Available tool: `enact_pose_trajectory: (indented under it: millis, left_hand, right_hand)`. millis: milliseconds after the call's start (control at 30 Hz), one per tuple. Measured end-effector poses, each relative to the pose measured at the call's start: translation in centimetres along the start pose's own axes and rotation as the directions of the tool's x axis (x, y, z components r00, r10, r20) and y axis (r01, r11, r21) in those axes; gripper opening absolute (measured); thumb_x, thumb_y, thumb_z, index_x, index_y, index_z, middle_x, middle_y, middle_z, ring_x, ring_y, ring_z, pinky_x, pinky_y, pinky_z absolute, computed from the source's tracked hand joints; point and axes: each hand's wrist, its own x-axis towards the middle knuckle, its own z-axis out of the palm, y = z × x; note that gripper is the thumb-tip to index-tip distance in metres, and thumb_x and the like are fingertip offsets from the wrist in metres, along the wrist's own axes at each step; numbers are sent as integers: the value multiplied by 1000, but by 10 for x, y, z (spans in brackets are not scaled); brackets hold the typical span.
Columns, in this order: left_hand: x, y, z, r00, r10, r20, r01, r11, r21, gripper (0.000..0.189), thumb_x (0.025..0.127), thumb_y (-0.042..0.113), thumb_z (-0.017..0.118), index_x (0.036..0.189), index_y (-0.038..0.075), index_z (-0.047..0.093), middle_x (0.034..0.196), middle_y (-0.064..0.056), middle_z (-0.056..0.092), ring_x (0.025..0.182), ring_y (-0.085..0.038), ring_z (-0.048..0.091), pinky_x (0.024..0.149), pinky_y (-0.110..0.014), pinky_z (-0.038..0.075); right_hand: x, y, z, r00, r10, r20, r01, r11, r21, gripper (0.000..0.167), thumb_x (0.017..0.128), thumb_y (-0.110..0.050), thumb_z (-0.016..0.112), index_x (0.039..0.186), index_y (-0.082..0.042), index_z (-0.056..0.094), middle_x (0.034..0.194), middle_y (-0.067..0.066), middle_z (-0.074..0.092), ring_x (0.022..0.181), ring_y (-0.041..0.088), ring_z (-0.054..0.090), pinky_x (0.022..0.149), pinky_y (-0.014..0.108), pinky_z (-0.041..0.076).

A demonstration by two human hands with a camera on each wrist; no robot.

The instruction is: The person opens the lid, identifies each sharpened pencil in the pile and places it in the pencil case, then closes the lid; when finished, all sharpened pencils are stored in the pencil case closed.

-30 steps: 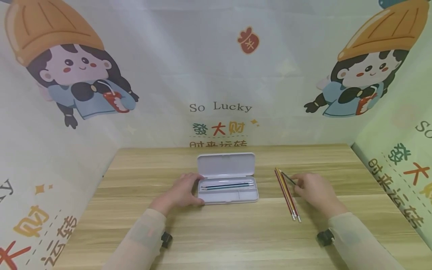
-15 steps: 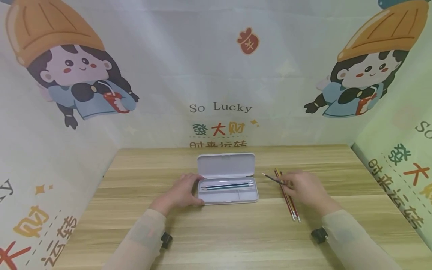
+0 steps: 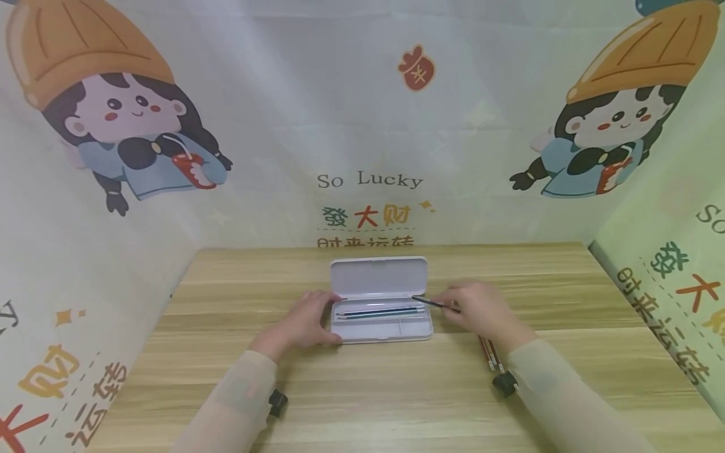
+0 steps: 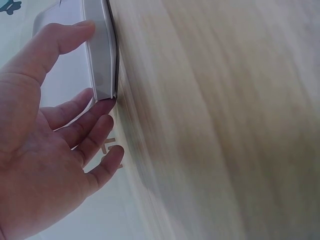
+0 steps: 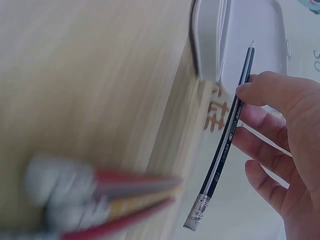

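Observation:
A white pencil case lies with its lid raised at the back. Two pencils rest in its long rear compartment. My left hand grips the case's left end, thumb at the front corner and fingers at the back, as the left wrist view also shows. My right hand pinches a dark striped pencil between thumb and fingers. Its sharpened tip points left, over the case's right rear corner, and its eraser end hangs free below the fingers in the right wrist view.
Several red and yellow pencils lie on the wooden table under the right forearm, their far ends hidden by it. Printed cloth walls stand behind the table and on both sides. A black wrist camera sits at the right wrist.
My right hand has lifted the dark pencil from beside the other pencils and carried it left to the case's right end. The left hand and the case have stayed in place.

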Motion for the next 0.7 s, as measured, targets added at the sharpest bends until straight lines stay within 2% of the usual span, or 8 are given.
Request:
enact_pose_trajectory:
  millis: [267, 467, 700]
  left_hand:
    - [0, -1, -1, 1000, 3, 1, -3, 1000, -5, 83, 72, 28, 93, 142, 4, 54, 144, -16, 58, 133, -35, 49, 119, -52, 40]
    - [0, -3, -1, 1000, 6, 4, -6, 1000, 8, 84, 72, 28, 93, 143, 4, 54, 144, -16, 58, 134, -34, 49, 119, -52, 39]
    - [2, -2, -1, 1000, 13, 15, -13, 1000, 5, 83, 73, 28, 92, 143, 3, 54, 146, -17, 56, 135, -35, 48, 119, -53, 38]
  right_hand:
    - [26, -20, 4, 999, -25, 38, 24, 999, 27, 21, 84, -15, 81, 104, -22, 83, 99, -4, 77, 78, 9, 64, 66, 28, 54]
    - [41, -30, 8, 994, -67, 91, 65, 998, 23, 21, 86, -13, 79, 104, -22, 83, 94, -8, 74, 84, 10, 66, 74, 31, 57]
    - [57, -42, 16, 987, -117, 114, 116, 993, 15, 21, 86, -13, 78, 104, -23, 82, 90, -8, 71, 80, 11, 65, 71, 29, 55]
